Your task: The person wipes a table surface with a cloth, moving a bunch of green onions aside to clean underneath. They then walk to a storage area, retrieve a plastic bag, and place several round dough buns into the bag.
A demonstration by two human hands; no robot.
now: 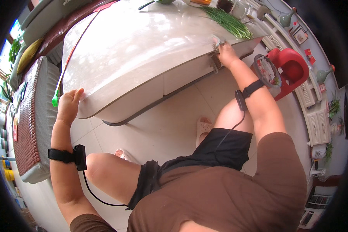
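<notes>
My right hand [228, 55] is at the front edge of a pale glossy table [127, 55], on the right. It grips a crumpled greyish-brown cloth-like item [216, 59] that hangs partly over the edge; its exact kind is unclear. Just beyond that hand, a bunch of long green leaves [230, 21], like chives, lies on the tabletop. My left hand [69, 104] rests at the table's near left corner, and whether its fingers pinch anything cannot be made out. Alongside it lies a long fly swatter [74, 52] with a green forked handle end.
A lined bin [267, 71] holding waste stands by a red plastic seat [291, 68] at right. Mugs [240, 10] and a bowl of amber liquid [198, 3] occupy the table's far side. A bead-matted sofa [27, 116] flanks the left. Cables run from both forearm straps.
</notes>
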